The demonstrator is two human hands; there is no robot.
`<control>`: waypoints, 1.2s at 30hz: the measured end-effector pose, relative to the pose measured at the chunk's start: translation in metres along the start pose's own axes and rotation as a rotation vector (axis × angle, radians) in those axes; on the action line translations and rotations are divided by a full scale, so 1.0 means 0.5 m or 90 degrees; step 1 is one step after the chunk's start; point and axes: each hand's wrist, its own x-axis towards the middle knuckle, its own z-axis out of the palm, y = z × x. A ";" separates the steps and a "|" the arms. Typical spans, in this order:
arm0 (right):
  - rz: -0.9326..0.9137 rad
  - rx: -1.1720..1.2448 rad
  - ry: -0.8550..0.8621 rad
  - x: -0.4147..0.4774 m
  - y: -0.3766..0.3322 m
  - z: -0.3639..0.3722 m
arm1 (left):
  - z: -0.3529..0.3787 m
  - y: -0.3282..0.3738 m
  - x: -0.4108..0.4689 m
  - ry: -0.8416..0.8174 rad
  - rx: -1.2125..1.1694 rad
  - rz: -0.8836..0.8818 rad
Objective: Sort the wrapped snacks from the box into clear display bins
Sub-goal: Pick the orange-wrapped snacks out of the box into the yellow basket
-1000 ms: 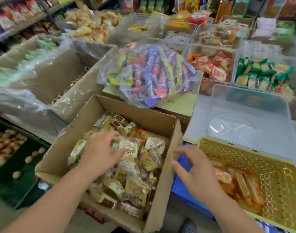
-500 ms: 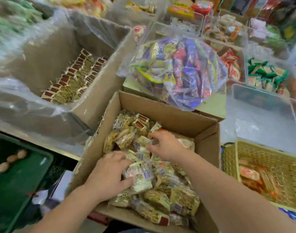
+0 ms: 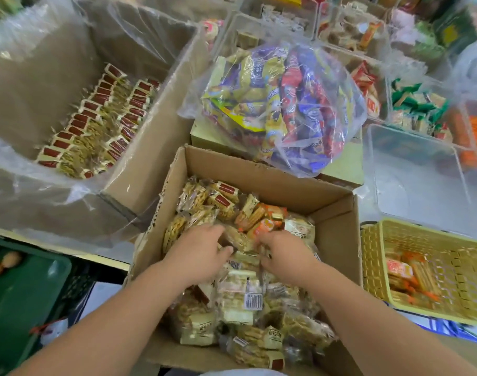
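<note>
- The wrapped snacks (image 3: 240, 291) lie heaped in the open cardboard box (image 3: 337, 229), which looks nearly full; most of the sorting seems left.
- Left hand (image 3: 202, 256) and right hand (image 3: 283, 256) press side by side into the pile, fingers curled among packets; whether either grip has closed on one I cannot tell.
- The clear bin (image 3: 411, 175) at right, well apart, looks empty.

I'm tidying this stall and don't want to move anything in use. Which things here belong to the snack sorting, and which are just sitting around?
In use:
- open cardboard box of wrapped snacks
- left hand and right hand, both down in the snacks
- empty clear bin

Just sitting around:
- yellow basket
- bag of colourful packets
- plastic-lined box
- green crate
</note>
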 end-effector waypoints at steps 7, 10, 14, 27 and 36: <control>-0.019 0.050 -0.079 -0.047 0.064 -0.008 | 0.035 0.014 0.112 -0.089 0.029 -0.070; 0.029 0.119 0.039 -0.008 0.073 -0.042 | 0.045 0.009 0.124 -0.153 0.059 -0.072; -0.003 0.104 0.149 0.074 0.071 -0.071 | 0.045 -0.001 0.130 -0.201 0.086 -0.050; 0.039 0.004 0.075 0.188 0.072 -0.001 | 0.056 -0.005 0.148 -0.265 0.002 -0.155; -0.056 0.115 -0.002 0.171 0.095 0.015 | 0.044 -0.015 0.140 -0.250 -0.074 -0.150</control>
